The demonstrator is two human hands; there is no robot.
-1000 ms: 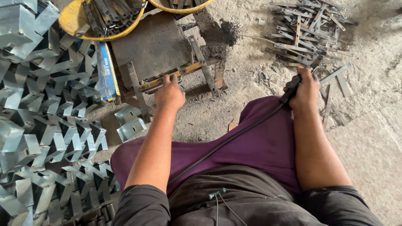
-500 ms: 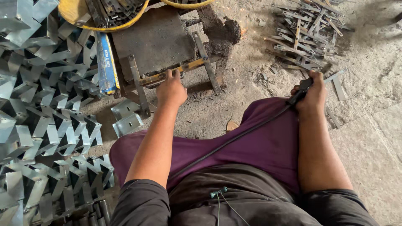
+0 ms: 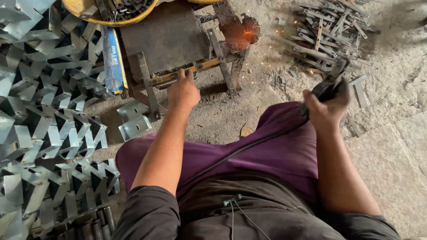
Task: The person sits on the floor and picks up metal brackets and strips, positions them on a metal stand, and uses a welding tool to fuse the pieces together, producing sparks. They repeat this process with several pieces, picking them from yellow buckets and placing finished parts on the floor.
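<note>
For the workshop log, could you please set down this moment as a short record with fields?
Left hand: pressing on the flat metal strip across the work stand
Right hand: grip shut on a dark tool handle
Cable: runs over the purple-clad lap
Glow: orange sparks beside the stand
Left side: bent metal brackets
Upper right: metal strips

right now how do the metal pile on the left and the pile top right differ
The left pile is bent, shiny sheet brackets stacked in rows; the right pile is thin, flat, dull strips strewn crisscross. The left pile is far larger, filling that whole side; the right one is a small heap beyond the right hand. Both are metal and lie on the dirt floor.
</note>
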